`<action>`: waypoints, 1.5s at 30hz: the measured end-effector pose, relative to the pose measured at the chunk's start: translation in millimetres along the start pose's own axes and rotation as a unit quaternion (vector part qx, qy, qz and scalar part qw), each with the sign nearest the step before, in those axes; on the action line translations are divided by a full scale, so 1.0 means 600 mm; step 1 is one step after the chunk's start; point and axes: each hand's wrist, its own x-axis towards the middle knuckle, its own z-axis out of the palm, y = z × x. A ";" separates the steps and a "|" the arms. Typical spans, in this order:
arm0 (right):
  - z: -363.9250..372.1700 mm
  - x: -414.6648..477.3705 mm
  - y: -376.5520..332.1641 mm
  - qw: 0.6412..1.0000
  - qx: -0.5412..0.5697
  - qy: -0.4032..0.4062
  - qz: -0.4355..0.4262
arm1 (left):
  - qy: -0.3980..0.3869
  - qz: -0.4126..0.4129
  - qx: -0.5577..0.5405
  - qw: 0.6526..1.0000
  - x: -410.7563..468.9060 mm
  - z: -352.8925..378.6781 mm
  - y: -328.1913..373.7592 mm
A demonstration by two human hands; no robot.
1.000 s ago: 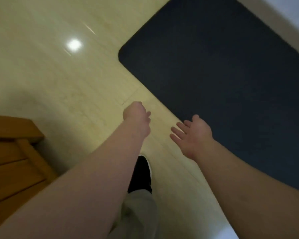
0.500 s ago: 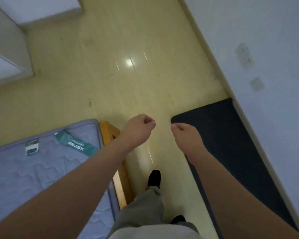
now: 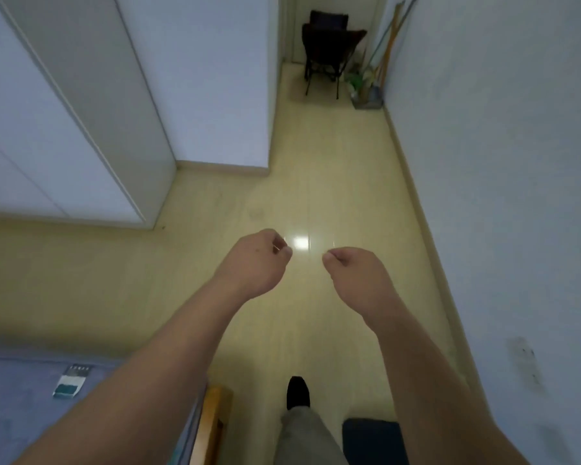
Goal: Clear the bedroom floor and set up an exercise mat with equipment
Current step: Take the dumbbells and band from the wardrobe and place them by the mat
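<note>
Both arms reach forward over the pale yellow floor [image 3: 332, 182], side by side and a little apart. The left hand [image 3: 254, 263] is curled into a loose fist with the thumb tip against the forefinger, and it holds nothing. The right hand [image 3: 354, 273] is curled the same way, knuckles up and fingers tucked under, also with nothing in it. A bright spot of reflected light [image 3: 300, 243] lies on the floor between the two hands. The dark blue mat [image 3: 369, 439] lies flat on the floor at the bottom edge of the view, below the right forearm and close to the right-hand wall [image 3: 500, 162]; only one rounded end of it shows. Just to its left are a grey trouser leg [image 3: 306, 437] and a black shoe [image 3: 298, 394] planted on the floor. Further left, the wooden corner of a bed frame [image 3: 212, 421] sticks out beneath the left forearm, carrying a grey-blue mattress [image 3: 21, 397] with a small sewn-on label [image 3: 71, 385]. A tall white wardrobe [image 3: 81, 112] fills the upper left. At the far end of the narrow passage stands a dark folding chair [image 3: 329, 45], and just beside it long-handled brooms [image 3: 386, 45] lean in the corner against the wall.
</note>
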 end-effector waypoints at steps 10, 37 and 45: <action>0.031 0.313 -0.365 0.963 -0.069 -0.146 -0.216 | 0.188 -0.148 -0.028 0.970 0.176 -0.284 -0.070; 0.566 0.642 -1.133 0.854 -0.003 -0.255 -0.454 | 0.438 -0.251 -0.020 0.863 0.458 -0.928 -0.562; 0.738 0.688 -1.409 0.828 0.028 -0.301 -0.473 | 0.487 -0.288 -0.004 0.825 0.529 -1.179 -0.706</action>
